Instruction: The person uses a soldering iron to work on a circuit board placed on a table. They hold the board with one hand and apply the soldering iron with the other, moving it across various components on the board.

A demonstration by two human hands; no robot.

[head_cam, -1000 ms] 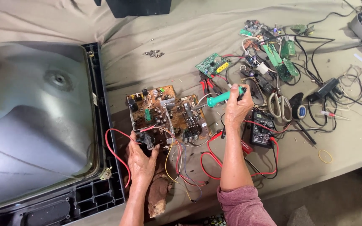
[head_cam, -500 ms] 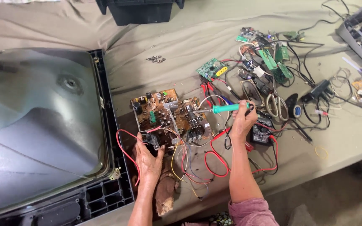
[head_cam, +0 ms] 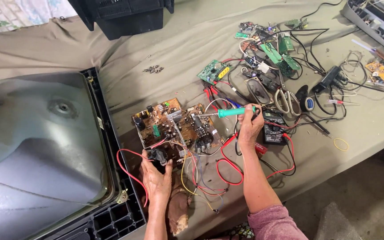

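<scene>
A brown circuit board (head_cam: 174, 126) crowded with components lies on the grey cloth, with red, yellow and white wires (head_cam: 201, 173) trailing from its near edge. My left hand (head_cam: 155, 178) grips a black part at the board's near left corner. My right hand (head_cam: 249, 126) holds a soldering iron with a green handle (head_cam: 233, 112); its metal tip points left and sits over the board's right side. A black multimeter (head_cam: 273, 126) with red leads lies just right of my right hand.
A big grey picture tube in its black frame (head_cam: 41, 151) fills the left. Small green boards (head_cam: 213, 71), scissors (head_cam: 285, 101), cables and tools are scattered at the back right. A black casing (head_cam: 125, 15) stands at the far edge. Screws (head_cam: 153, 69) lie mid-cloth.
My right hand has turned the soldering iron so it lies flatter, tip moved left onto the board. My left hand stays at the board's near corner. The camera view has shifted.
</scene>
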